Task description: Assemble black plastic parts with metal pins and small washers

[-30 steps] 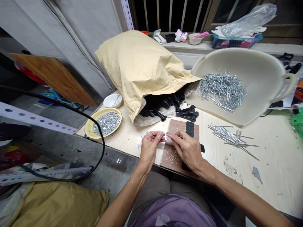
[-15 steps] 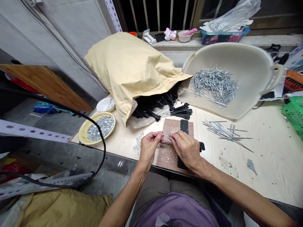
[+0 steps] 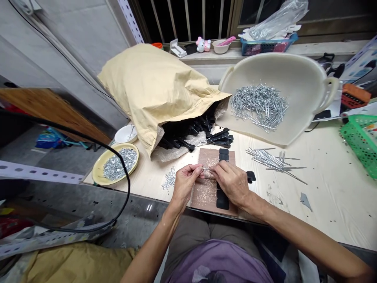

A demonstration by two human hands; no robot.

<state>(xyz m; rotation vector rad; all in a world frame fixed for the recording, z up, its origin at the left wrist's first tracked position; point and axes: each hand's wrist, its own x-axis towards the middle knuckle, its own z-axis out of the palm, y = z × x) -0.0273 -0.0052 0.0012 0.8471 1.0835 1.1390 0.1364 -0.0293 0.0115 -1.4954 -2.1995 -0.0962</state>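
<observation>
My left hand (image 3: 184, 183) and my right hand (image 3: 231, 182) meet over a brown board (image 3: 206, 192) at the table's near edge. Both pinch the ends of a thin metal pin (image 3: 206, 169) held level between them. What the left fingertips hold besides the pin is too small to make out. Black plastic pieces (image 3: 223, 154) lie in a row on the board under my right hand. A small heap of tiny metal parts (image 3: 169, 179) lies just left of my left hand.
A tan sack (image 3: 156, 86) spills black parts (image 3: 194, 131) behind the board. A cream tub (image 3: 294, 86) holds several pins (image 3: 259, 106); loose pins (image 3: 273, 162) lie right of my hands. A yellow dish (image 3: 98, 175) of small metal parts and a white bowl (image 3: 125, 133) sit left. A green basket (image 3: 361, 147) stands far right.
The view has swung right, so everything sits further left in the frame. My fingertips closed together on the pin, which is now visible between them.
</observation>
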